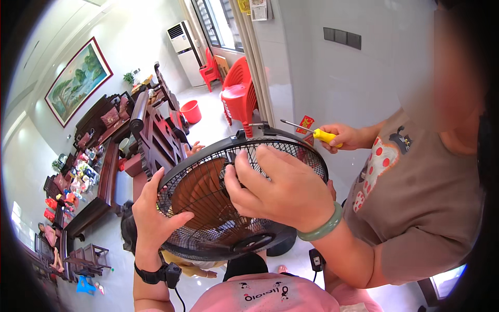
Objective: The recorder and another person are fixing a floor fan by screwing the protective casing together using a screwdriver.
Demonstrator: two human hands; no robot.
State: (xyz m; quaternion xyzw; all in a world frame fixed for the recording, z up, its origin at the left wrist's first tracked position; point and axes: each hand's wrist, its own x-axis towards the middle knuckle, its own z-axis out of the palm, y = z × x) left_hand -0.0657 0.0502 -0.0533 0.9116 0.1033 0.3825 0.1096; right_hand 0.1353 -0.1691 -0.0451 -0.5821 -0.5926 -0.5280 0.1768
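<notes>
Looks down on a round black fan [213, 200] at the centre of the frame, tilted, brown inside its dark mesh. Holds its left edge with the left hand [153, 213], thumb spread wide from the fingers and laid over the mesh, a black wrist strap [150, 273] below. Cannot tell the state of the right hand; find only a sliver of skin at the fan's right edge, owner unclear.

Shares the fan with a co-worker [416, 208] in a brown T-shirt, filling the right of the frame. Notice the co-worker's bangled hand [280, 184] over the mesh right of centre, fingers loosely bent, and its pale green bangle [323, 223]. Find the co-worker's other hand [343, 138] above the fan's upper right, gripping a yellow-handled screwdriver [325, 137] pointed left.

Includes a dark wooden bench [108, 177] at left, crowded with colourful packages [86, 177]; stacked red chairs [239, 93] and a red bucket [191, 111] at upper centre; a framed landscape [79, 80] at upper left.
</notes>
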